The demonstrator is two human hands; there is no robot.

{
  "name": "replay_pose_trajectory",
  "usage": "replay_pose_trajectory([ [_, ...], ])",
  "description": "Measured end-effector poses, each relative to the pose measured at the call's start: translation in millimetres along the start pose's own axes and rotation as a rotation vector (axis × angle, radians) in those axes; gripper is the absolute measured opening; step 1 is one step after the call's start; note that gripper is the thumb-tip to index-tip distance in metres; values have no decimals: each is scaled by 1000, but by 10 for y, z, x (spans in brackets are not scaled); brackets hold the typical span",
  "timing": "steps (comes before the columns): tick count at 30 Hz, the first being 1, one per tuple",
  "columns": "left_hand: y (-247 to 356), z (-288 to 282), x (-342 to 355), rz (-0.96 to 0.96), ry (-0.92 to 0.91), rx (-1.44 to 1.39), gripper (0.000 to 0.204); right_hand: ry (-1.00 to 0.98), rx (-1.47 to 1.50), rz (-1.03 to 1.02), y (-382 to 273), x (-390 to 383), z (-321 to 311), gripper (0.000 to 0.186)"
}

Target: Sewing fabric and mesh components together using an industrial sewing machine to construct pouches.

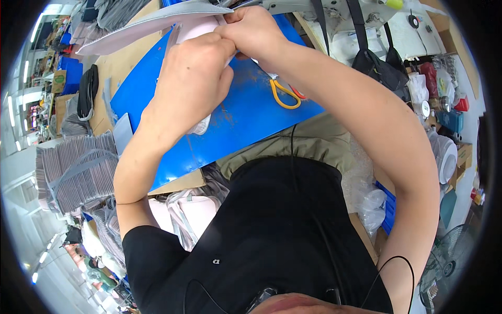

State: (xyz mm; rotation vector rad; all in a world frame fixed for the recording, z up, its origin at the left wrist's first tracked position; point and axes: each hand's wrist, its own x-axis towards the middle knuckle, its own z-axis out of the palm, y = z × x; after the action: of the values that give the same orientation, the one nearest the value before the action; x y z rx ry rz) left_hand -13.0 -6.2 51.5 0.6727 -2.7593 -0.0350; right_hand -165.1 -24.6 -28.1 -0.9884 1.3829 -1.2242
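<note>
A pale pink fabric piece with grey edging (pixel 125 32) lies across the top of the view, over a blue board (pixel 219 152). My left hand (pixel 196 68) is closed, with pink fabric beneath and above it; my right hand (pixel 251 34) pinches the piece near its edge, its fingertips touching my left hand. The exact spot that both hold is hidden by my fingers. Yellow-handled scissors (pixel 285 102) lie on the board just below my right hand, partly under my forearm.
Grey machinery (pixel 350 9) with black straps spans the top right, beside a black bag (pixel 379 73). Stacked grey-pink pieces (pixel 78 172) sit at left, pink fabric (pixel 172 214) lower left. A fan (pixel 447 267) stands at lower right, below assorted containers (pixel 449 120).
</note>
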Motion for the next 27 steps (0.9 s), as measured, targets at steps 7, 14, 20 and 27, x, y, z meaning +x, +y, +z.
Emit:
replay_pose_trajectory([
  [7,10,77,-26,-177,89,-261,26,-108,232,131,31,9,26,17],
  [14,-379,-548,-38,202,64,639,53,-153,561,132,111,-140,-54,27],
  [20,-857,-676,78,203,-402,443,77,-84,532,158,60,-166,-32,31],
  [27,-800,-832,275,343,-560,741,76,-88,476,133,11,-234,-95,31],
])
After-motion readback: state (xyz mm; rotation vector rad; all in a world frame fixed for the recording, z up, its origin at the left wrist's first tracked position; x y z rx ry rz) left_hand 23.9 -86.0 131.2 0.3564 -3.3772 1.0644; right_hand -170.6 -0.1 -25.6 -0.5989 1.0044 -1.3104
